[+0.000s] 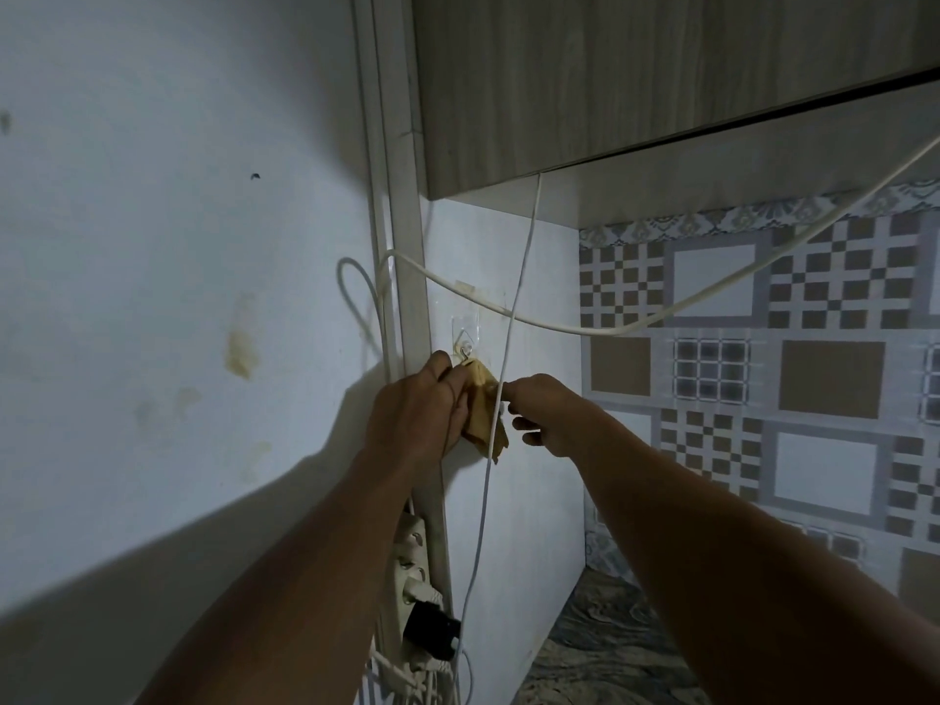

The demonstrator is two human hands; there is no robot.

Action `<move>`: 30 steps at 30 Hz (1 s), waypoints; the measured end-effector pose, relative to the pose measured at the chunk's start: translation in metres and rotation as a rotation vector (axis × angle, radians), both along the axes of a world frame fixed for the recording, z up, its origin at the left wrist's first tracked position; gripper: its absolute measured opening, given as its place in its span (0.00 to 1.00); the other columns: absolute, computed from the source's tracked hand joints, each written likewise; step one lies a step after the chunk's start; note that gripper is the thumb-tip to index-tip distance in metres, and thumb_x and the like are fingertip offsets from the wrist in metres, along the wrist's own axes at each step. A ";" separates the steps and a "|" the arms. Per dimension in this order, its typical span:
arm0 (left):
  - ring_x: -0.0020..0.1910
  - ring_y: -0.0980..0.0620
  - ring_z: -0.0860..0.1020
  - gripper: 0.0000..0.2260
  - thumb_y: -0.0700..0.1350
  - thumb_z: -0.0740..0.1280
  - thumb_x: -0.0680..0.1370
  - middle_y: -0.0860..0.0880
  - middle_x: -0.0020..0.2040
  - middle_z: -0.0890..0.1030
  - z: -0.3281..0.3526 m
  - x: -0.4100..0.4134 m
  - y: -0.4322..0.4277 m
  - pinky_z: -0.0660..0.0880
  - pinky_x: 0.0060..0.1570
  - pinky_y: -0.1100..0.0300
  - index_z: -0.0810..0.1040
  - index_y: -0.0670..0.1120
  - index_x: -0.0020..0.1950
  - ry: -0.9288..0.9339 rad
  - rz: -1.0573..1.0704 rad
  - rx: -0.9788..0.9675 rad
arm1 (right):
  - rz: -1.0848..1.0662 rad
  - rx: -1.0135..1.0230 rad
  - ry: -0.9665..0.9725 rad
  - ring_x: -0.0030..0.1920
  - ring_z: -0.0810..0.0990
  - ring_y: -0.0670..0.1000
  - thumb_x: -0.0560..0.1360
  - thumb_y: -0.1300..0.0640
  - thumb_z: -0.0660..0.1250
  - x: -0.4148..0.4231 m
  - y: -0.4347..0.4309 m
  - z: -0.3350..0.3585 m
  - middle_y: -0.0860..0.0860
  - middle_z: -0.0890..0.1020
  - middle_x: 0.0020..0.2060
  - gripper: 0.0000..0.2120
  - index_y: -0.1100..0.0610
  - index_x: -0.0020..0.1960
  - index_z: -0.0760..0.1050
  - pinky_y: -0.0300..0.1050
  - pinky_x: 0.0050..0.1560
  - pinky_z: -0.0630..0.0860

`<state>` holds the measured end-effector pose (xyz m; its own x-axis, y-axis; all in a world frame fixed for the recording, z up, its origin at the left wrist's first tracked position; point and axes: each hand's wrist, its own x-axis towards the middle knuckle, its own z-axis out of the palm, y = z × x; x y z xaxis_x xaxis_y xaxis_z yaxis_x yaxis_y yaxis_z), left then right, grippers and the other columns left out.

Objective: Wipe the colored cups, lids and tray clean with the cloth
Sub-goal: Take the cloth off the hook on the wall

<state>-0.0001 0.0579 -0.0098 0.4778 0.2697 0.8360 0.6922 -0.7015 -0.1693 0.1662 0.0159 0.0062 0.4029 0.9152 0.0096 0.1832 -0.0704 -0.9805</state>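
Pale wall [152, 246] with a few yellowish stains fills the left side, seen from a head-worn camera in dim light. At upper right hangs a wood-grain cabinet [610, 68], and below it a backsplash of brown, grey and white patterned tiles [834, 379]. A strip of marbled counter [600, 643] shows at lower right.

Between wall and tiles stands a white panel [534, 501] with a clear stick-on hook [464, 343]. A small yellow cloth [480, 407] hangs from just under the hook, against the panel. Two bare forearms reach up to it. The left hand [412, 414] has its fingers [458, 394] curled round the cloth's left side. The right hand [549, 414] pinches the cloth's upper right edge between thumb and forefinger, its other fingers curled under.

A thin white cord [524, 277] drops from the cabinet's underside across the cloth. A thicker white cable [610, 330] sags across the panel and tiles. Near the bottom, a white power strip [412, 567] runs down the wall edge with a black plug [432, 628] in it.
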 end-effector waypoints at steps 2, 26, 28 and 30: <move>0.35 0.46 0.79 0.09 0.47 0.66 0.79 0.48 0.53 0.76 -0.002 0.000 0.002 0.78 0.32 0.55 0.79 0.47 0.58 -0.014 -0.004 -0.008 | 0.023 -0.016 0.043 0.48 0.77 0.53 0.75 0.51 0.71 0.004 -0.001 -0.002 0.56 0.79 0.50 0.17 0.60 0.58 0.76 0.48 0.48 0.76; 0.43 0.44 0.82 0.10 0.51 0.65 0.79 0.50 0.47 0.83 0.014 -0.009 -0.030 0.77 0.42 0.54 0.81 0.50 0.56 -0.143 0.006 -0.137 | -0.093 0.500 -0.019 0.46 0.80 0.48 0.81 0.61 0.62 -0.009 -0.038 0.030 0.48 0.80 0.43 0.08 0.53 0.49 0.79 0.39 0.40 0.77; 0.45 0.44 0.82 0.10 0.51 0.63 0.79 0.51 0.48 0.84 0.015 -0.014 -0.036 0.77 0.43 0.54 0.80 0.52 0.56 -0.115 0.014 -0.173 | -0.069 0.444 -0.029 0.49 0.80 0.50 0.81 0.59 0.62 -0.013 -0.041 0.029 0.50 0.81 0.45 0.07 0.51 0.48 0.77 0.47 0.49 0.80; 0.46 0.45 0.82 0.11 0.53 0.62 0.79 0.51 0.49 0.84 0.017 -0.018 -0.041 0.78 0.45 0.54 0.80 0.53 0.57 -0.073 0.003 -0.241 | -0.036 0.338 -0.081 0.51 0.82 0.55 0.80 0.59 0.62 -0.014 -0.042 0.028 0.55 0.82 0.49 0.06 0.55 0.54 0.77 0.55 0.57 0.81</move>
<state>-0.0178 0.0165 0.0076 0.4172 0.4667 0.7799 0.6985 -0.7136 0.0533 0.1517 -0.0260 0.0339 0.4206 0.8400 0.3429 0.2650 0.2477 -0.9319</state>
